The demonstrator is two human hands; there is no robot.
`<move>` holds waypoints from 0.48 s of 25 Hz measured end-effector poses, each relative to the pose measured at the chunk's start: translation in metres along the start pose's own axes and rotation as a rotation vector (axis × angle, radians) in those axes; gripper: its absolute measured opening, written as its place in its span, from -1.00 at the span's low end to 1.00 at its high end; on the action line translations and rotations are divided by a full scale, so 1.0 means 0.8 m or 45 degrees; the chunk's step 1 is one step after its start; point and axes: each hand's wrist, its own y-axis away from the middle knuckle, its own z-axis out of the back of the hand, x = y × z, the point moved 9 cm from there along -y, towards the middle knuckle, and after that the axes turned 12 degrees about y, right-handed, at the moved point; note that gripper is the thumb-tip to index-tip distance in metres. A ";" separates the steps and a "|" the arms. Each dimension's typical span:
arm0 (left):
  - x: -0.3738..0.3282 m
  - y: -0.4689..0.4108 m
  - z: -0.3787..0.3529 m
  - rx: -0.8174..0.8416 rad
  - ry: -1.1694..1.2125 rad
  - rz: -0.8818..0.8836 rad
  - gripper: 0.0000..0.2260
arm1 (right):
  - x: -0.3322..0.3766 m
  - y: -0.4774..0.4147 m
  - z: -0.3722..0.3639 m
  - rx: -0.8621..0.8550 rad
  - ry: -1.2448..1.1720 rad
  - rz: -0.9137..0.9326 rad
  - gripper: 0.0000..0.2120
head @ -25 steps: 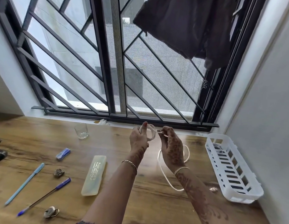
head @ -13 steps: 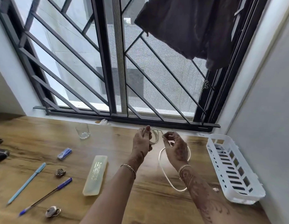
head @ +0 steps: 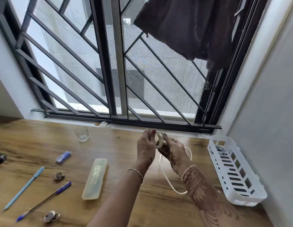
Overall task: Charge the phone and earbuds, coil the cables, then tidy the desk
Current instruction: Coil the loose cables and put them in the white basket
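Head view: the left hand point(head: 146, 145) has its fingers curled and pinches a small coil of the white cable point(head: 165, 177) between thumb and fingertips, held up above the desk point(head: 36, 141). The right hand point(head: 172, 151) is just beside it, its fingers bent round the same cable and touching the coil. The loose remainder drops from the right hand in a slack loop that lies on the wood between the forearms.

Half a second ago the hands were slightly apart; now the right has closed in against the coil.

The wooden desk runs under a barred window point(head: 109, 71) with a dark cloth point(head: 191, 27) hanging over it. A white basket point(head: 236, 171) sits at the right wall. To the left lie a glass point(head: 82, 134), a translucent case point(head: 95, 178) and two pens point(head: 44, 201).
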 end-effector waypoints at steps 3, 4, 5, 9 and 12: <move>0.002 -0.001 0.000 0.014 0.004 0.000 -0.81 | 0.001 0.005 0.002 0.006 0.213 0.033 -0.62; 0.001 0.000 -0.001 0.021 0.010 -0.008 -0.81 | 0.002 0.006 0.004 -0.003 0.278 0.022 -0.59; 0.000 0.000 -0.001 0.025 0.012 -0.017 -0.81 | 0.003 0.006 0.004 0.000 0.316 0.006 -0.58; -0.004 -0.001 0.001 0.041 -0.026 -0.065 -0.79 | 0.006 0.011 -0.002 0.039 0.254 -0.023 -0.66; -0.006 0.000 -0.002 0.091 0.049 -0.050 -0.81 | 0.003 0.015 -0.007 0.084 0.126 -0.031 -0.68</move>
